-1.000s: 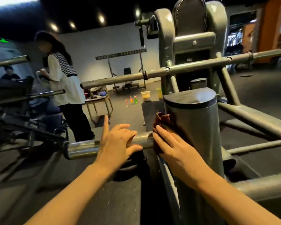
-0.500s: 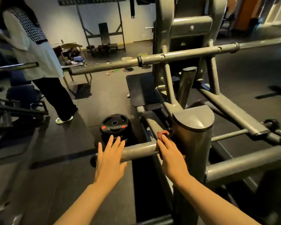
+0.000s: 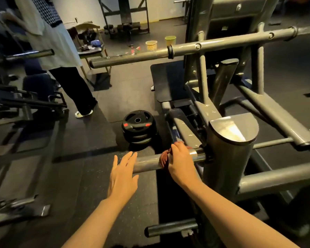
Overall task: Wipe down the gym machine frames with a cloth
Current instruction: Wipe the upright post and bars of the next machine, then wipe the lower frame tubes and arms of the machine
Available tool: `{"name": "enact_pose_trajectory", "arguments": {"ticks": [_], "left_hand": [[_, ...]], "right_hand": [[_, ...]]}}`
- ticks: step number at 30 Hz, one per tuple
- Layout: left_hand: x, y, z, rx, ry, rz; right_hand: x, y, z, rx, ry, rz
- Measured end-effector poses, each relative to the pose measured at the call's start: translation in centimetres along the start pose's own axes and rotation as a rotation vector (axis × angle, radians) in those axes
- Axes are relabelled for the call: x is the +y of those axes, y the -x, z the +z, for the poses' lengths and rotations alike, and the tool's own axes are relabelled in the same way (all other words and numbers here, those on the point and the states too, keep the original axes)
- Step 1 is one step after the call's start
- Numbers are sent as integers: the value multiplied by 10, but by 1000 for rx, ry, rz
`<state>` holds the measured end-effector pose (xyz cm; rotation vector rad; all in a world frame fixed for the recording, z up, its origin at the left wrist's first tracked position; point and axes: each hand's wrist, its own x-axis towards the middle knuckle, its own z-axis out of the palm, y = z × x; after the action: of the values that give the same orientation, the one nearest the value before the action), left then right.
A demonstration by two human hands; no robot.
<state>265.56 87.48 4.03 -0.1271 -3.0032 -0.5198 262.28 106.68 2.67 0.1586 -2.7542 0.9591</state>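
A grey steel gym machine fills the right half of the view, with a thick upright post [image 3: 227,169] and a horizontal weight peg [image 3: 147,163] sticking out to its left. My right hand [image 3: 181,161] wraps over the peg close to the post and grips a dark red cloth [image 3: 164,158] around the bar; only a fold of the cloth shows under the fingers. My left hand [image 3: 123,178] hovers flat with fingers spread at the peg's free end, slightly blurred; whether it touches the bar I cannot tell.
A stack of black weight plates [image 3: 139,129] lies on the dark rubber floor just beyond the peg. A person [image 3: 61,51] stands at the upper left beside another machine [image 3: 25,101]. A long crossbar [image 3: 186,49] spans the frame above. Two small buckets [image 3: 151,45] stand farther back.
My right hand has slid with the cloth from the post's side onto the horizontal peg and curled round it. My left hand has lifted back off the peg. The view has tilted further down.
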Motion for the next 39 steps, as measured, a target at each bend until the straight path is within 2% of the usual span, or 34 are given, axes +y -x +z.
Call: {"name": "enact_pose_trajectory", "arguments": {"ticks": [4,6,9,13,15,17,20,21,23,25,26,28,30,32,36,39], "left_hand": [[-16,-12,-1,7,163,47],[-27,-21,-6,-6,284,36],[-46,-50,-11,-53,421,46],[-69,-110,1,-191,564,125],[-78,-140,9,-323,711,144],[-83,-167,12,-538,862,155],[-76,-178,7,-984,1057,137],[-69,-178,6,-1107,1085,182],[-56,-180,6,-1224,1092,342],[-41,-188,12,-1176,1086,430],[-33,-193,16,-1125,1082,441],[-14,-208,24,-1032,1064,421],[11,-223,33,-926,1001,482],[42,-230,39,-824,863,602],[79,-225,59,-907,708,822],[80,-228,76,-1008,687,964]], "right_hand": [[-23,10,32,-145,164,-210],[-38,13,38,-163,208,-265],[-50,10,52,-197,191,-251],[-77,-7,61,-352,90,-221],[-91,-20,62,-342,3,-85],[-105,-32,68,-155,-128,183],[-112,-42,77,350,-212,607],[-115,-46,78,455,-269,737],[-121,-56,75,548,-485,888],[-127,-61,64,664,-714,942],[-126,-58,58,739,-706,962],[-121,-42,48,833,-468,1042],[-118,-23,47,794,-232,1116],[-116,-12,52,741,-189,1140],[-110,-11,70,685,-226,1254],[-114,-12,83,799,-309,1347]]}}
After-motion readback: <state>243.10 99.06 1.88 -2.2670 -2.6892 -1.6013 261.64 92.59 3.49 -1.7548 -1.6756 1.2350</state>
